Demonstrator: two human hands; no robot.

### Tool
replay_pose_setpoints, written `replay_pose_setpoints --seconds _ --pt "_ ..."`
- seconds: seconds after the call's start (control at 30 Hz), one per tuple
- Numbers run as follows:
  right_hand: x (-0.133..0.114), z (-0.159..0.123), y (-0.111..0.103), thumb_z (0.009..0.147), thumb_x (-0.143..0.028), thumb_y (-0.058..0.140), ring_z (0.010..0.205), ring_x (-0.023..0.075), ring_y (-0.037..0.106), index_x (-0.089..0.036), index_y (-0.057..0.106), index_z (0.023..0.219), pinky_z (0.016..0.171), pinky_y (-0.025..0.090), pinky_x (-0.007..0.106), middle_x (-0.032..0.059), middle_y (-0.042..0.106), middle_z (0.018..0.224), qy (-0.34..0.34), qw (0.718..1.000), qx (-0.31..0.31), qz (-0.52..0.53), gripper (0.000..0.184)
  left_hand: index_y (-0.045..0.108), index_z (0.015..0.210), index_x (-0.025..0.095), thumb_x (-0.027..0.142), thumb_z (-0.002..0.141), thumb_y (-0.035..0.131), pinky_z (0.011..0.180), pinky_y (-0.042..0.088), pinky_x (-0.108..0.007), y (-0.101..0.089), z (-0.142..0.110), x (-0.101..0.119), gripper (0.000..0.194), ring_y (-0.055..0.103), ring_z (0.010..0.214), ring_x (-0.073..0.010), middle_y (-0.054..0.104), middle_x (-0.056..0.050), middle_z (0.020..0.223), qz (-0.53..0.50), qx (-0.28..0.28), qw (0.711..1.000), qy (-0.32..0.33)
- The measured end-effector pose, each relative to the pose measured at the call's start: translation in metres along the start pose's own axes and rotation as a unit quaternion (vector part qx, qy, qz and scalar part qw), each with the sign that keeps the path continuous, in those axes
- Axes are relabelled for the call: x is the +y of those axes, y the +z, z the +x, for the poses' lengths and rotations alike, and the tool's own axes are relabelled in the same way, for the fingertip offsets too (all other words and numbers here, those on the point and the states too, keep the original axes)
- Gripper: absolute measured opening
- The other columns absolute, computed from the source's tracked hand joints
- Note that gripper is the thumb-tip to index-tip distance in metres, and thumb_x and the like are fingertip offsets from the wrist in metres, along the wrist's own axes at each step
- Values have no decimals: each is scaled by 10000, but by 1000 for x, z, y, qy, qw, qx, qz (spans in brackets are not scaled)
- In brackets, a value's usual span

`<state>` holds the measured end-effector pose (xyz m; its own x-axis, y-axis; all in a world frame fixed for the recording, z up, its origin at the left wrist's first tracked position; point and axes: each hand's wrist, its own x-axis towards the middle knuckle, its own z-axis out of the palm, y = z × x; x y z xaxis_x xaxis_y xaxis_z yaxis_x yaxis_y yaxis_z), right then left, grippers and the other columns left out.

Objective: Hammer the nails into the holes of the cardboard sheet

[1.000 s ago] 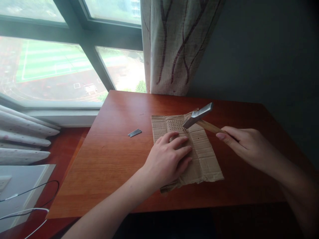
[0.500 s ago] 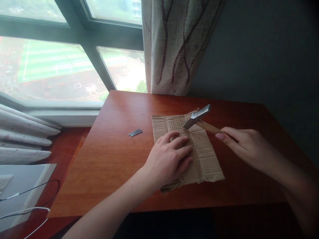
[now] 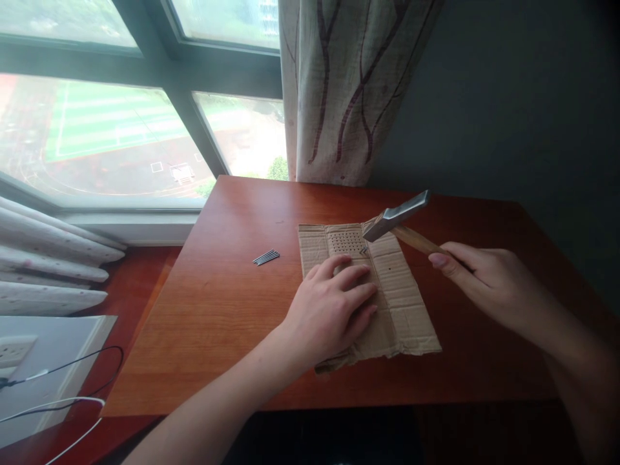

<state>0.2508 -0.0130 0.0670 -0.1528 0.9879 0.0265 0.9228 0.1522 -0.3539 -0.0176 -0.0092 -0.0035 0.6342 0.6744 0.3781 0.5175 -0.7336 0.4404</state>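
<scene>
A hammer (image 3: 398,214) with a metal head and wooden handle is gripped by my right hand (image 3: 477,271), its head raised over the far part of a folded cardboard sheet (image 3: 404,300). Rows of small holes mark the cardboard's far section, and a small nail (image 3: 364,250) stands at the edge of that grid, just below the hammer head. My left hand (image 3: 334,300) lies on the cardboard with its fingers spread, pressing it to the table. Left of the cardboard lies a small bunch of nails (image 3: 266,257).
The brown wooden table (image 3: 213,310) has its far edge by a window (image 3: 116,129) and a patterned curtain (image 3: 349,90). At lower left, cables (image 3: 72,400) hang near a wall socket (image 3: 17,352).
The hammer head has lifted up and to the right, uncovering the nail beneath it. My left hand stays on the cardboard. The whole view has shifted slightly.
</scene>
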Motion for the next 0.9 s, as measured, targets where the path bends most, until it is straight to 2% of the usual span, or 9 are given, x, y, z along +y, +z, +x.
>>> replay_pose_setpoints --seconds 0.27,0.4,0.57,0.9 --pt "6 -2 4 1018 -598 421 541 155 531 -242 539 746 526 346 307 -15 558 602 35 999 -6 26 463 705 1199 226 351 999 538 1070 489 -507 0 0 -1 288 501 1330 -318 667 -53 1359 3 -6 1000 0" --pt "0 -2 1 1017 -588 429 499 146 496 -240 510 705 514 330 305 -24 509 556 12 999 -32 21 475 704 1202 232 355 1003 534 1078 486 -503 0 0 0 290 495 1345 -317 661 -39 1374 5 -11 1000 -1" --pt "-4 2 -5 1019 -588 423 516 154 516 -240 514 712 536 331 309 -21 532 566 -8 998 -55 -13 473 706 1209 231 356 1000 544 1077 489 -500 -1 0 0 292 503 1342 -316 662 -52 1374 3 -10 1000 -3" --pt "-3 7 -7 1017 -589 432 512 145 502 -235 517 709 534 304 305 -22 533 567 -33 997 -56 -46 476 708 1191 227 371 1003 536 1061 499 -506 1 0 -1 293 510 1326 -320 669 -38 1365 -2 -4 1000 -2"
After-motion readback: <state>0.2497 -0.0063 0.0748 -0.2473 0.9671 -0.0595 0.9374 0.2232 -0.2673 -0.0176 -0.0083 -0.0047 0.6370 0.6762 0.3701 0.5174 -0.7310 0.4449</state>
